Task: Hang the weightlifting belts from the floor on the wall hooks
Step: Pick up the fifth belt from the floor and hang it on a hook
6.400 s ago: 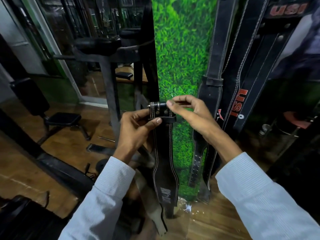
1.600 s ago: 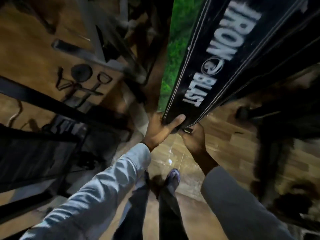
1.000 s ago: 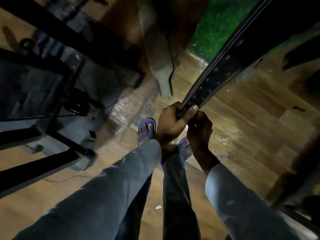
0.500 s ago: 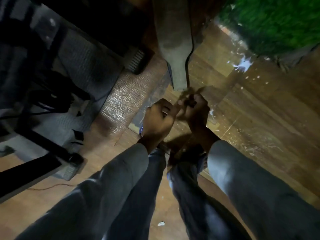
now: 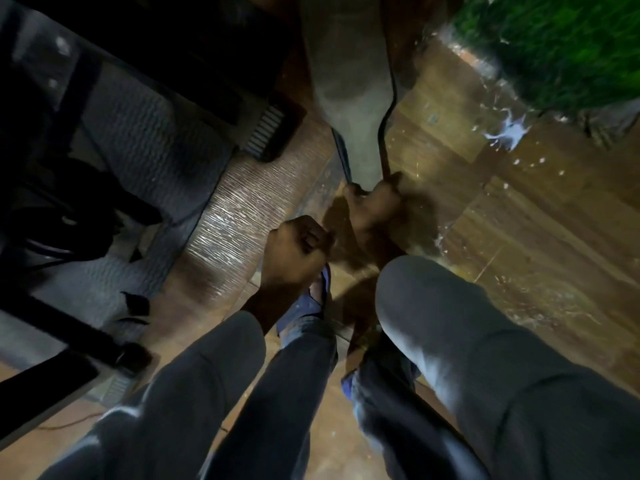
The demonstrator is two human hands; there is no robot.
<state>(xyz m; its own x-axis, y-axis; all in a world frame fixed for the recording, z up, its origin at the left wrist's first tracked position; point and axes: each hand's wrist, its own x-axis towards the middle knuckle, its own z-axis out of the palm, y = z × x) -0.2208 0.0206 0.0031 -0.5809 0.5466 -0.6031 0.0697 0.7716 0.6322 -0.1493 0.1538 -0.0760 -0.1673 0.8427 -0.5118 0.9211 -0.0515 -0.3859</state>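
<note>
A grey-tan weightlifting belt point(image 5: 346, 81) lies on the wooden floor, its wide part toward the top of the view and its narrow end pointing at me. My right hand point(image 5: 375, 209) is down at the floor, fingers closed around that narrow end. Just to its left and slightly nearer me, my left hand point(image 5: 294, 254) is curled into a fist, off the belt, with nothing visible in it. The wall hooks and the hung belts are out of view.
A black machine frame point(image 5: 52, 327) and a grey ribbed mat point(image 5: 138, 143) fill the left side. Green artificial-grass wall covering point(image 5: 554, 46) meets the floor at the top right. My legs and a blue sandal point(image 5: 311, 299) stand below the hands.
I have bent down from the hanging belts to the floor. My right hand has closed on the floor belt's narrow end, and my left hand has drawn back from it.
</note>
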